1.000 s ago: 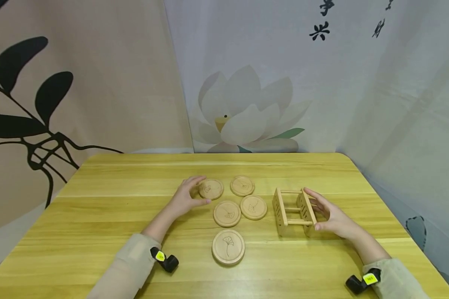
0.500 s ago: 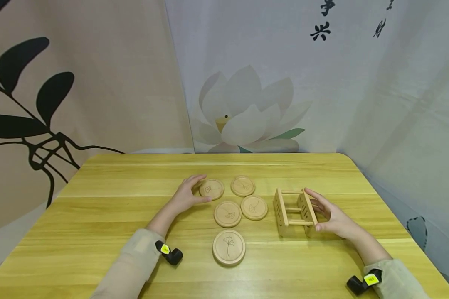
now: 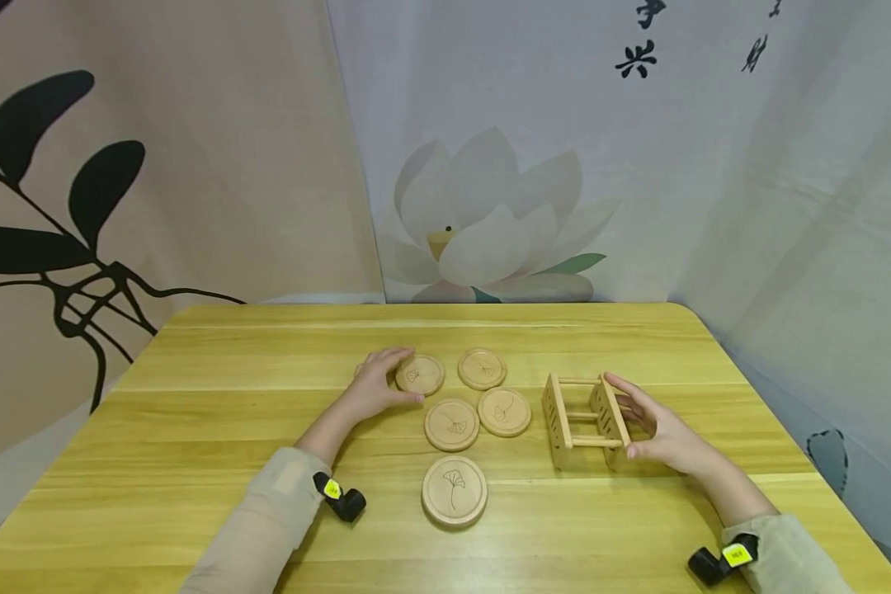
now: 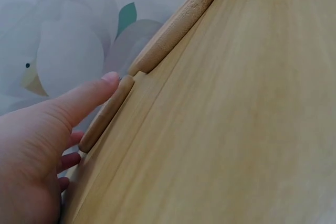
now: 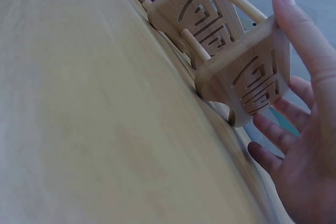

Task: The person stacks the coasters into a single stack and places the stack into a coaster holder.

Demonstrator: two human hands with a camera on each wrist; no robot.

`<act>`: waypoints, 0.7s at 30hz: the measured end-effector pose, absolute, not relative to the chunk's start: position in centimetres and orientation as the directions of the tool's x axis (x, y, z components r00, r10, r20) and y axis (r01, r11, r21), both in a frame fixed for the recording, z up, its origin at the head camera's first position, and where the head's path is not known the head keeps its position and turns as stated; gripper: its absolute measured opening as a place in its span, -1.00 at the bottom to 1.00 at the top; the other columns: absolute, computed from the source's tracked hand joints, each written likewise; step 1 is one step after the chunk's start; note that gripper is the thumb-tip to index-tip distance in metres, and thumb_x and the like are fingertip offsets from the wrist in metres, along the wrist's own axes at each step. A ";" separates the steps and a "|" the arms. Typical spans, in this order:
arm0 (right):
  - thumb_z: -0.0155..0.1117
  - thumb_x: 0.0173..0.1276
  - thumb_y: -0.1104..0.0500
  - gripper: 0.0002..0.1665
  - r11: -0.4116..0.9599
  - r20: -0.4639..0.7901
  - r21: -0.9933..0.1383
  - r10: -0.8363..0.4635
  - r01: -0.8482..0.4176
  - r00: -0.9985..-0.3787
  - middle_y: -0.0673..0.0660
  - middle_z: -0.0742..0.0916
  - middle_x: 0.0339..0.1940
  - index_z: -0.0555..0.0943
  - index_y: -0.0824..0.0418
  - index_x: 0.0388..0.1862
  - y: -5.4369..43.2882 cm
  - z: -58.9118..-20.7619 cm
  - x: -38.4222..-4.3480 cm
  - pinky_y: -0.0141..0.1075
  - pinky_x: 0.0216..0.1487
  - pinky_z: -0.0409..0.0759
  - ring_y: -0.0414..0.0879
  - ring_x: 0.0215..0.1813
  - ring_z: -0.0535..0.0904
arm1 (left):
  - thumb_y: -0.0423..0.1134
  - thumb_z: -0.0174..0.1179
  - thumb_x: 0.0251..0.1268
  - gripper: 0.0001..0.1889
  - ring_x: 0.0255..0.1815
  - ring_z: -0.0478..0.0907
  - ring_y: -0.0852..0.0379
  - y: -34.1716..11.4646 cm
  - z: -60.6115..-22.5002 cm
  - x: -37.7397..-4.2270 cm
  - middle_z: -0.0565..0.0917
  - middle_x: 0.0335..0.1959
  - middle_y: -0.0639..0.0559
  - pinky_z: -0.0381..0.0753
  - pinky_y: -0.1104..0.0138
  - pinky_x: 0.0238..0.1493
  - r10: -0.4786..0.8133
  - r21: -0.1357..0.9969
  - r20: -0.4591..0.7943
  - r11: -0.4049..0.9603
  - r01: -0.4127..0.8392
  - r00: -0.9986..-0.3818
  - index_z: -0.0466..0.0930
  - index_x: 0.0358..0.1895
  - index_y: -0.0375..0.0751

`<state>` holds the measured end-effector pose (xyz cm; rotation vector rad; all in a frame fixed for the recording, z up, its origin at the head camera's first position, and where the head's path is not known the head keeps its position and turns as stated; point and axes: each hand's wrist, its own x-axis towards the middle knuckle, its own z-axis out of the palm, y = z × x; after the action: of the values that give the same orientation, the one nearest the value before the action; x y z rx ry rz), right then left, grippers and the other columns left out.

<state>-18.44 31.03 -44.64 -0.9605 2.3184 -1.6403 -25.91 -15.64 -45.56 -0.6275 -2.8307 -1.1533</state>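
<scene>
In the head view, my left hand (image 3: 374, 388) reaches round the left side of a round wooden coaster (image 3: 420, 375) with an engraved leaf sprig. Its thumb and index finger lie along opposite edges; firm contact cannot be made out. The left wrist view shows the thumb (image 4: 89, 98) stretched along the coaster's rim (image 4: 107, 114), the other fingers partly hidden behind it. My right hand (image 3: 661, 433) holds the right panel of a slatted wooden coaster holder (image 3: 582, 421), thumb at its near edge and index finger at its far edge. Its other fingertips (image 5: 262, 121) meet the cut-out panel.
Several more coasters lie flat nearby: one at the back (image 3: 481, 369), one at the right (image 3: 504, 412), one in the middle (image 3: 451, 425). A thicker-looking one (image 3: 454, 492) lies closest to me. The wooden table (image 3: 327, 338) ends at a printed curtain (image 3: 490, 165).
My left hand has shifted slightly right, closer round the coaster. The coasters, the holder and my right hand have stayed in place.
</scene>
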 end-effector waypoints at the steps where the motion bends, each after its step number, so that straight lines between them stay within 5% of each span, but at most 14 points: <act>1: 0.37 0.22 -0.14 0.12 0.200 0.238 -0.888 -0.571 -0.414 -0.786 0.12 0.10 0.55 -0.05 0.12 0.57 31.0 -44.7 -18.4 -0.49 0.27 0.20 -0.26 0.38 0.19 | 0.04 0.51 -0.11 -0.06 0.37 0.13 -0.23 -15.6 -45.6 -25.9 0.32 0.38 -0.19 -0.05 -0.13 0.33 0.360 0.659 0.167 0.652 0.375 -0.918 0.31 0.38 -0.25; 21: 0.36 0.23 -0.14 0.12 0.208 0.237 -0.886 -0.567 -0.415 -0.789 0.13 0.10 0.55 -0.05 0.12 0.57 31.1 -44.9 -18.5 -0.47 0.27 0.20 -0.26 0.38 0.20 | 0.02 0.45 -0.01 -0.12 0.37 0.10 -0.23 -15.5 -45.5 -26.3 0.30 0.37 -0.19 -0.03 -0.15 0.30 0.390 0.606 0.120 0.700 0.378 -0.913 0.30 0.39 -0.24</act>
<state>-18.48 31.13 -44.90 -0.9547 2.3295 -1.6350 -26.29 -15.48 -45.52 -0.6581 -2.9129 -1.0316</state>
